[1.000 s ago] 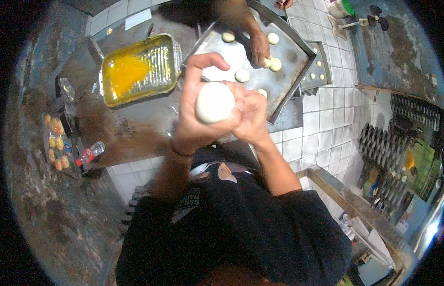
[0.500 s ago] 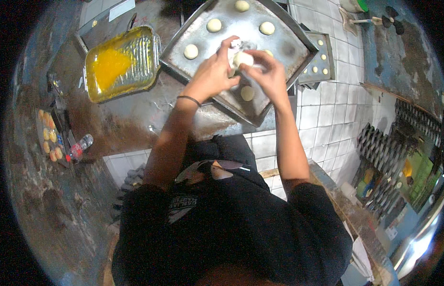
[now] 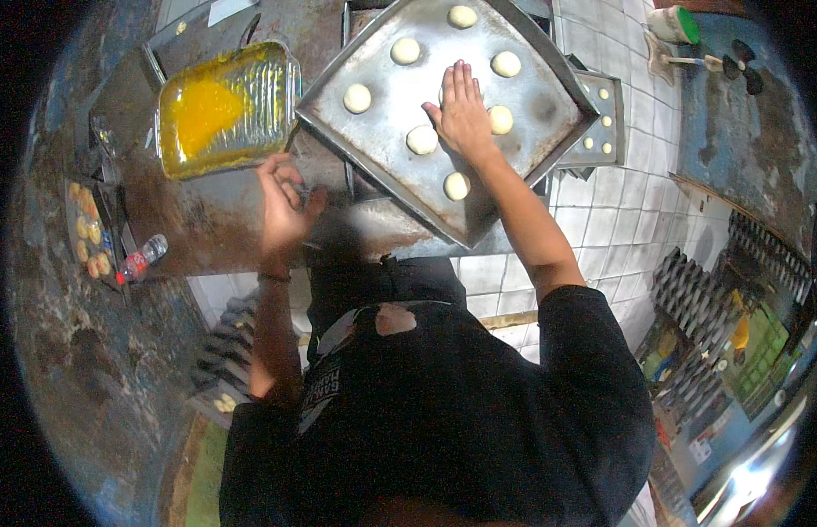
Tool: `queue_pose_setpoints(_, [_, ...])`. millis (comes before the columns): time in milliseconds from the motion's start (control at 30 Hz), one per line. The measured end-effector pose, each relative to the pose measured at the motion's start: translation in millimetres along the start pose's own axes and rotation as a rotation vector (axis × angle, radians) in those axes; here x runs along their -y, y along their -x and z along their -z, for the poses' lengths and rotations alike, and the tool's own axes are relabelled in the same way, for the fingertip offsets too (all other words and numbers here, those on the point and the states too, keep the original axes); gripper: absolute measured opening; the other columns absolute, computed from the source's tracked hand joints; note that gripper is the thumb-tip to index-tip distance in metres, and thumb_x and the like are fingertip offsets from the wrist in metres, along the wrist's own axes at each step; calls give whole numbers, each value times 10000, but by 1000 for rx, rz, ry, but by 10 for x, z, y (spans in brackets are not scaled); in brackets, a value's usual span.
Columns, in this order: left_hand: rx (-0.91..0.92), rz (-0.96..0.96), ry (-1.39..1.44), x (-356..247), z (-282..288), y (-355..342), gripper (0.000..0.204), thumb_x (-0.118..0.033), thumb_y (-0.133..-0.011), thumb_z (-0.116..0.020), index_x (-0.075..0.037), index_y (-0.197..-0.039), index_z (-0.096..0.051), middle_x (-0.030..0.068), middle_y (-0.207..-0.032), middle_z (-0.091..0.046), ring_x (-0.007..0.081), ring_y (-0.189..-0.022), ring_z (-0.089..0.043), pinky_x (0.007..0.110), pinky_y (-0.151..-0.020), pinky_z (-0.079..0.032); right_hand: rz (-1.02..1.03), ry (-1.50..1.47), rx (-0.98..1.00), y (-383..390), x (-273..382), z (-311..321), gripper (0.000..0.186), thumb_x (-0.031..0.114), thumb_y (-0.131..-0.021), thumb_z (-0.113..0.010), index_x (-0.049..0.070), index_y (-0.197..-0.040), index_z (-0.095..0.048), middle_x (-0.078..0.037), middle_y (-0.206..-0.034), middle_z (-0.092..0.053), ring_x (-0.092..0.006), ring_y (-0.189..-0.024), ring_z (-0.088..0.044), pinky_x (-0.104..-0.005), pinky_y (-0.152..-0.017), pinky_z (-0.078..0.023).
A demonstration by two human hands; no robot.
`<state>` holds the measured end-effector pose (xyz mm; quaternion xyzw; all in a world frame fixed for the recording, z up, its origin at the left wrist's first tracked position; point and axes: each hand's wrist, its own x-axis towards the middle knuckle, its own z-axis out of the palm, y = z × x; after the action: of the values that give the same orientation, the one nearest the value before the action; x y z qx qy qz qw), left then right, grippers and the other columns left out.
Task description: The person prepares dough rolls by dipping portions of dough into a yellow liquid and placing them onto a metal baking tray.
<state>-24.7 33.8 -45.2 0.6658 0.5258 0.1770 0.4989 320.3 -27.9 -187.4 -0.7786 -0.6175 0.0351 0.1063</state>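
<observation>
My right hand [image 3: 465, 114] lies flat on the metal baking tray [image 3: 391, 186], fingers stretched out together and thumb apart. Beneath its fingers a pale dough ball is mostly hidden; only a sliver shows by the thumb. Several other round dough balls sit spaced over the tray, among them one dough ball [image 3: 421, 140] just left of my palm and another [image 3: 457, 185] in the near corner. Off the tray's left side, my left hand [image 3: 284, 200] hovers with loosely curled fingers, thumb apart and nothing visible in it. It is slightly blurred, close to the glass dish [image 3: 277, 156] holding yellow liquid.
A second tray [image 3: 606, 158] with small dough balls stands to the right against the white tiles. At left are a plastic bottle [image 3: 143, 256] and a tray of browned buns [image 3: 90, 228]. A green-lidded tub [image 3: 676, 25] is at the upper right.
Both hands were together above the tray around a dough ball. They have parted: the left swung down and left off the tray, while the right now presses flat on the tray over a ball.
</observation>
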Motion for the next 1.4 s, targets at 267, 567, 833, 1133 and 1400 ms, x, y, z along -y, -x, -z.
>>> queue_pose_setpoints(267, [11,-143,98,-66,-157,-25,720,0,-814,-787,-46,-1405,-377,27,-954,-521,63,-634,-418,221,-630,-413,-143,-267,238,76,-586,1029,446,209,-905,-705,84,-1320,-604,-187,-1324,-603,-401,-1209,-611,-456,-997,-535])
queue_pose_setpoints(567, [191,-224,259,-354,-121,-7,569,-31,-893,-744,-52,-1379,-448,26,-959,-592,58,-753,-521,209,-684,-448,-138,82,325,359,-630,785,301,156,-826,-735,60,-1110,-709,-179,-1050,-720,-399,-927,-720,-485,-827,-591])
queue_pose_setpoints(833, [124,-278,311,-492,37,-58,439,-364,-1103,-467,8,-1316,-565,251,-1249,-664,343,-1139,-668,386,-983,-502,-248,-979,485,57,1400,1759,330,148,-901,-788,-30,-1172,-731,-38,-1032,-744,-95,-918,-660,-262,-861,-529])
queue_pose_setpoints(1133, [-366,-274,694,-530,1399,-109,659,-537,-1100,-409,-11,-723,-540,8,-601,-496,110,-578,-448,342,-525,-359,-223,-1355,-289,-126,4011,1682,240,199,-899,-811,5,-980,-695,-12,-864,-693,-89,-829,-629,-274,-759,-516])
queue_pose_setpoints(1400, [163,-174,1266,-318,2460,110,363,-429,-1054,-588,-75,-984,-621,-18,-868,-643,46,-808,-594,218,-704,-483,-245,-1579,-327,-471,4784,1755,159,106,-878,-814,-31,-905,-740,-84,-861,-760,-96,-741,-675,-236,-676,-538])
